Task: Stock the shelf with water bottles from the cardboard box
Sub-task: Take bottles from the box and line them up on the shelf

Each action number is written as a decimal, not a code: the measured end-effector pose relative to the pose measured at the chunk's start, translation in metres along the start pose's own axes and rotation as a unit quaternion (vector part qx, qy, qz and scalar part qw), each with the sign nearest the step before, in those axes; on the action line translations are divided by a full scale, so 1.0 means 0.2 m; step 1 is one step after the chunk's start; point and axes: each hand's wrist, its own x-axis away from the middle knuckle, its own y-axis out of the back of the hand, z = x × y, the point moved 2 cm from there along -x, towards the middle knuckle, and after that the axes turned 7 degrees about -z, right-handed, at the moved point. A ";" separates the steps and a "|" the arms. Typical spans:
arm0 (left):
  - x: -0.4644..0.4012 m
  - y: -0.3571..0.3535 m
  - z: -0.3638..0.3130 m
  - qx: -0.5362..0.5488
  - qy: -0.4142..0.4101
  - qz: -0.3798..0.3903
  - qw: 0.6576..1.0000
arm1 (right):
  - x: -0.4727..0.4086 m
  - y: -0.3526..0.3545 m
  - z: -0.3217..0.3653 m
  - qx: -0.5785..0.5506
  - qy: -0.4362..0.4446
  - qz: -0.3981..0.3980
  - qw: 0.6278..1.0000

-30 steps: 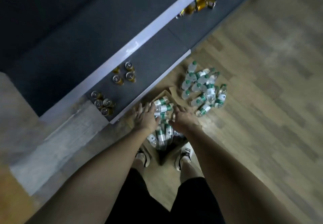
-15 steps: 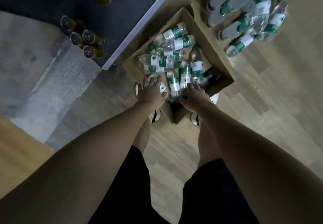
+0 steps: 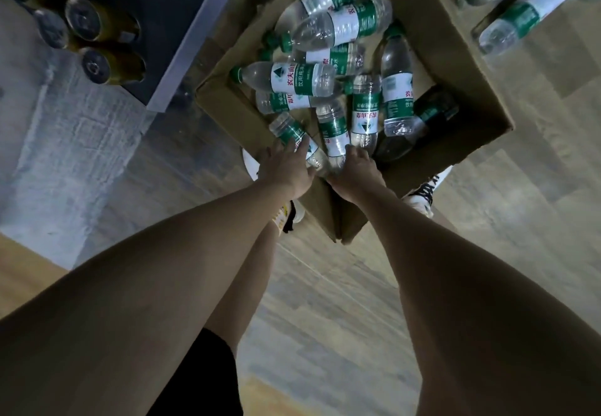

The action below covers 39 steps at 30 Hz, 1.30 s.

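Though unlifted, bottle (image 3: 294,137) under L grip (image 3: 286,168)

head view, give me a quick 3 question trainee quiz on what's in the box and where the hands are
1. True or false: the cardboard box holds bottles lying on their sides.
2. What colour are the bottle caps and label bands?
3. Where do the left hand and right hand sit? A) on the shelf B) at the near corner of the box, on bottles C) on the cans

Key: 1 true; 2 green; 3 B
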 end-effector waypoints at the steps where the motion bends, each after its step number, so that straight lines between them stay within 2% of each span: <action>1: -0.05 -0.01 0.01 -0.006 -0.001 -0.004 1.000 | -0.05 -0.02 0.00 -0.003 0.005 -0.006 1.000; 5: -0.26 0.02 0.07 0.016 0.012 -0.030 0.999 | -0.26 0.00 0.08 -0.021 0.047 -0.048 0.998; 11: -0.49 0.12 0.23 0.110 0.080 -0.082 0.987 | -0.53 0.19 0.34 -0.005 0.145 -0.189 0.971; 17: -0.55 0.03 0.36 0.086 0.098 -0.089 0.988 | -0.73 0.13 0.48 0.136 0.168 -0.181 0.959; 24: -0.54 -0.03 0.37 0.051 0.068 -0.060 0.995 | -0.74 0.09 0.52 0.239 0.160 -0.212 0.934; 26: -0.52 -0.01 0.36 0.066 0.082 -0.033 0.994 | -0.72 0.12 0.52 0.234 0.157 -0.196 0.939; 29: -0.48 0.03 0.34 0.134 0.112 0.014 0.985 | -0.67 0.15 0.47 0.165 0.114 -0.133 0.971; 34: -0.34 0.11 0.27 0.234 0.143 0.022 0.962 | -0.49 0.11 0.28 0.044 0.029 -0.048 0.997; 36: -0.26 0.16 0.22 0.302 0.159 0.030 0.940 | -0.39 0.11 0.19 0.020 0.007 -0.027 0.999; 39: -0.16 0.20 0.14 0.417 0.186 0.031 0.889 | -0.23 0.13 0.07 0.014 -0.009 0.010 1.000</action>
